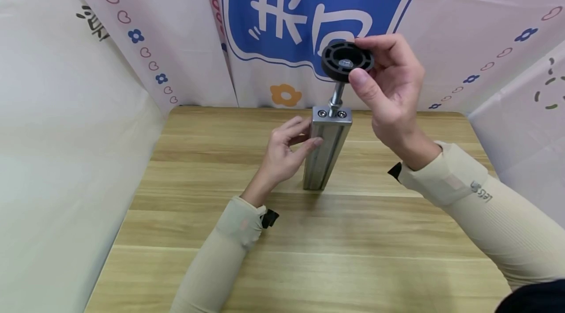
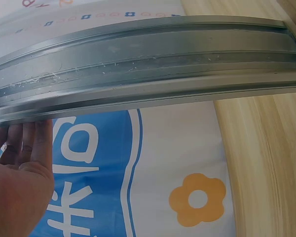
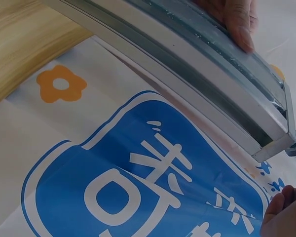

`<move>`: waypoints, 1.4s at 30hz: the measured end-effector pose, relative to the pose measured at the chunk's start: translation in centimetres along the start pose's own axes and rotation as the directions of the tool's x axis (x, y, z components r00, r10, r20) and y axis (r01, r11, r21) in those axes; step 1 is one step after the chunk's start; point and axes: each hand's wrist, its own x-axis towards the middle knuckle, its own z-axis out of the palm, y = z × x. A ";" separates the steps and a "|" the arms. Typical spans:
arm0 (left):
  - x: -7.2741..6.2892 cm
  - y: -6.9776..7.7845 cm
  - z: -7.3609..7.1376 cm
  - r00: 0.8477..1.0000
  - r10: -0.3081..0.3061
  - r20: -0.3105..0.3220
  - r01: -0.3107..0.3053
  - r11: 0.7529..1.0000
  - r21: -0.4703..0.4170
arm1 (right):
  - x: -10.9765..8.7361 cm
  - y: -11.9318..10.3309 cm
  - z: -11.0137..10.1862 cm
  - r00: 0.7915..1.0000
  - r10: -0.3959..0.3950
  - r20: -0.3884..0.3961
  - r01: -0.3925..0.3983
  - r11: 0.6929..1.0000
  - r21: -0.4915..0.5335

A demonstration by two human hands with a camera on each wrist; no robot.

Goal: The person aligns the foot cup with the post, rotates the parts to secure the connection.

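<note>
An aluminium profile (image 1: pixel 324 156) stands upright on the wooden table, its end plate held by two screws. From that plate rises a threaded rod (image 1: pixel 338 93) with a nut, carrying a round black levelling foot (image 1: pixel 331 68) on top. My left hand (image 1: pixel 284 151) holds the profile near its upper end, the thumb on the near face. In the left wrist view the fingertips (image 2: pixel 42 133) touch the profile's edge. My right hand (image 1: pixel 395 85) pinches the levelling foot's rim between thumb and fingers. Only part of the right hand shows in the right wrist view, at the lower right corner.
The wooden table (image 1: pixel 198 224) extends around the profile. Behind it hangs a printed cloth (image 1: pixel 190 63) with a blue sign and flowers. White cloth walls (image 1: pixel 75 131) flank both sides.
</note>
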 end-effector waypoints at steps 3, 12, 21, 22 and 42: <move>0.0 0.1 0.0 1.000 -0.007 -0.001 0.007 1.000 0.001 | 0.0 0.0 0.0 1.000 0.002 0.009 -0.002 1.000 0.001; 0.0 0.1 0.0 1.000 -0.017 0.002 0.017 1.000 0.002 | 0.0 0.1 0.1 0.999 -0.013 0.036 0.015 0.998 -0.057; 0.0 0.0 -0.1 1.000 -0.005 0.004 0.005 1.000 0.005 | 0.3 0.1 0.2 1.000 -0.022 0.004 0.023 0.997 -0.068; 0.0 -0.1 -0.1 1.000 -0.003 0.005 0.003 1.000 0.006 | 0.3 0.1 0.2 1.000 -0.020 0.000 0.020 0.998 -0.060; -0.1 -0.2 -0.1 1.000 0.009 0.009 -0.009 1.000 -0.015 | 0.1 0.1 0.4 0.999 -0.001 0.036 0.004 0.996 -0.090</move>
